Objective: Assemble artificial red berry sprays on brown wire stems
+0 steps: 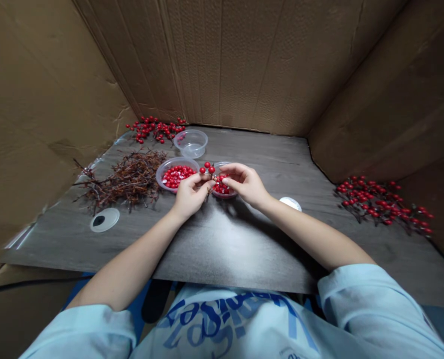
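Brown twigs (120,179) lie in one tangled pile near the left edge of the dark wood-grain table (222,244), with one clear disc (104,220) with a dark spot just in front of them. Behind the twigs, in the far left corner, is the first of two piles of red berry sprays (154,128). Three clear tubs stand near the middle: one full of loose red berries (175,174) beside the twigs, one near the far edge (190,143) with no berries showing, and one with berries (222,188) partly under the hands. The left hand (192,195) is above the first berry tub, its fingers narrowly pinched on the stem of one short sprig (207,169), which has at least three berries showing. That sprig sits between the two hands, above the gap between the tubs. The right hand (244,184) is just beside it over the third tub, fingers curled in close around the stem, though whether they grip it cannot be told. Further right is one white disc (290,203), and the second pile of sprays (382,204) lies near the right edge. Cardboard walls (240,60) surround the far and side edges.
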{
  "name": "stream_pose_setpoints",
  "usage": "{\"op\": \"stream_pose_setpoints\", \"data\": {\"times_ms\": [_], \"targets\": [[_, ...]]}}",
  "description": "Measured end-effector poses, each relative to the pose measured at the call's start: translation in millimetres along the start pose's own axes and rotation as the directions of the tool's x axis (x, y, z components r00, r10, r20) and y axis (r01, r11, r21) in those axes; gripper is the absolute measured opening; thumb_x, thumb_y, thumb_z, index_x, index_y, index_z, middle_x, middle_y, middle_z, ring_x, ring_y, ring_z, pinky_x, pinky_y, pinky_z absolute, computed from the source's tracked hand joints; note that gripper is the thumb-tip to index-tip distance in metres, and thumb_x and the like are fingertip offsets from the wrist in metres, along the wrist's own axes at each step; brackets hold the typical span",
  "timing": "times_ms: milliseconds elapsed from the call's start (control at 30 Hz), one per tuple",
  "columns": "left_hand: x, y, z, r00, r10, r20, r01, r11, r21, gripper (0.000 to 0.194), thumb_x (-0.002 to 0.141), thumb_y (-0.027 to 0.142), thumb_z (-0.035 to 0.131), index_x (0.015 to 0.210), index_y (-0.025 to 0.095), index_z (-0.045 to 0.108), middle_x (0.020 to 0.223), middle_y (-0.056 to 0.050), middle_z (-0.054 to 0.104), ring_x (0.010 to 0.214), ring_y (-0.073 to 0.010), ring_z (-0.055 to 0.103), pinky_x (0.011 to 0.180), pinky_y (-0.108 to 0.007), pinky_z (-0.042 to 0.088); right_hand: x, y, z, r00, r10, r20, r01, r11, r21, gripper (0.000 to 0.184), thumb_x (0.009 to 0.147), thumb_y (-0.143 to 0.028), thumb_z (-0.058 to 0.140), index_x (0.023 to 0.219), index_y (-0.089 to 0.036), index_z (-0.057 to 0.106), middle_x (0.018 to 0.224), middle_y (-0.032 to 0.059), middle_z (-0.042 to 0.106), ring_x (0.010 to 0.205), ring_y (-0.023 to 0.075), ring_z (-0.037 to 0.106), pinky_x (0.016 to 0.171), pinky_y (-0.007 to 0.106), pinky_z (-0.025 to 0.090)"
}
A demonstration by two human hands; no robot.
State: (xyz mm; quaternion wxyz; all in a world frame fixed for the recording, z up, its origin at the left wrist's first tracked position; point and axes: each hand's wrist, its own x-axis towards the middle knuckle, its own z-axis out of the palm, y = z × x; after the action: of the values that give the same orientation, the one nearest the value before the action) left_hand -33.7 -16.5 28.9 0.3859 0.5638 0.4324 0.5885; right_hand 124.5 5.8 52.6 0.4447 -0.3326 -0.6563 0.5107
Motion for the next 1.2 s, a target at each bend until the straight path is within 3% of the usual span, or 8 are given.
{"op": "stream_pose_setpoints", "data": {"times_ms": [133, 233, 433, 567, 900, 1200], "targets": [[0, 3, 0.0, 1.0, -0.028, -0.012, 0.028, 0.999, -0.035, 0.015, 0.064, 0.027, 0.065, 0.071, 0.014, 0.061, 0.066, -0.002, 0.063, 0.066, -0.0147, 0.06, 0.063, -0.027, 0.049, -1, 4, -1, 0.998, 0.057, -0.013, -0.057, 0.998, 0.04, 0.027, 0.069, -0.025, 0.062, 0.094, -0.017, 0.058, 0.099, 0.0059, 0.063, 0.089, 0.0146, 0.06, 0.081, 0.032, 0.049], [0, 4, 0.1, 0.998, -0.058, -0.016, 0.058, 0.997, -0.045, 0.017, 0.063, 0.028, 0.066, 0.071, 0.014, 0.06, 0.064, -0.002, 0.063, 0.063, -0.0147, 0.06, 0.061, -0.027, 0.049, -2, 3, -1, 0.998, 0.032, -0.061, -0.03, 0.999, 0.019, 0.024, 0.071, -0.026, 0.061, 0.092, -0.017, 0.058, 0.097, 0.0055, 0.063, 0.088, 0.014, 0.059, 0.083, 0.032, 0.048], [-3, 7, 2.4, 0.996, -0.09, 0.001, 0.089, 0.995, -0.035, 0.019, 0.062, 0.03, 0.067, 0.068, 0.014, 0.059, 0.059, 0.0, 0.061, 0.054, -0.0124, 0.057, 0.054, -0.024, 0.048, -4, -10, 1, 0.95, -0.23, -0.209, 0.191, 0.963, -0.189, 0.013, 0.069, -0.022, 0.063, 0.081, -0.017, 0.061, 0.087, 0.0038, 0.059, 0.08, 0.0126, 0.057, 0.077, 0.029, 0.049], [-4, 9, 4.0, 0.997, -0.074, 0.009, 0.074, 0.997, -0.012, 0.019, 0.061, 0.029, 0.068, 0.066, 0.013, 0.06, 0.058, 0.0, 0.061, 0.05, -0.0099, 0.053, 0.051, -0.022, 0.046, -1, -13, 2, 0.925, -0.322, -0.202, 0.283, 0.938, -0.199, 0.01, 0.069, -0.022, 0.064, 0.078, -0.018, 0.062, 0.087, 0.0032, 0.055, 0.079, 0.0121, 0.056, 0.075, 0.029, 0.051], [-6, 15, 4.8, 0.995, -0.087, 0.054, 0.086, 0.996, 0.024, 0.013, 0.06, 0.024, 0.067, 0.062, 0.012, 0.061, 0.054, 0.001, 0.06, 0.048, -0.0089, 0.052, 0.05, -0.021, 0.046, 1, -11, 7, 0.915, -0.354, -0.193, 0.335, 0.934, -0.126, 0.01, 0.069, -0.019, 0.065, 0.079, -0.019, 0.062, 0.089, 0.0019, 0.05, 0.074, 0.0095, 0.057, 0.074, 0.03, 0.054], [-6, 17, 3.6, 0.996, -0.07, 0.061, 0.071, 0.997, -0.002, 0.014, 0.06, 0.024, 0.066, 0.062, 0.011, 0.061, 0.055, 0.0, 0.06, 0.05, -0.0095, 0.054, 0.051, -0.021, 0.047, -2, -12, 8, 0.896, -0.401, -0.192, 0.345, 0.9, -0.267, 0.006, 0.071, -0.019, 0.064, 0.076, -0.018, 0.063, 0.084, 0.0027, 0.054, 0.079, 0.0121, 0.055, 0.069, 0.027, 0.051]]}}
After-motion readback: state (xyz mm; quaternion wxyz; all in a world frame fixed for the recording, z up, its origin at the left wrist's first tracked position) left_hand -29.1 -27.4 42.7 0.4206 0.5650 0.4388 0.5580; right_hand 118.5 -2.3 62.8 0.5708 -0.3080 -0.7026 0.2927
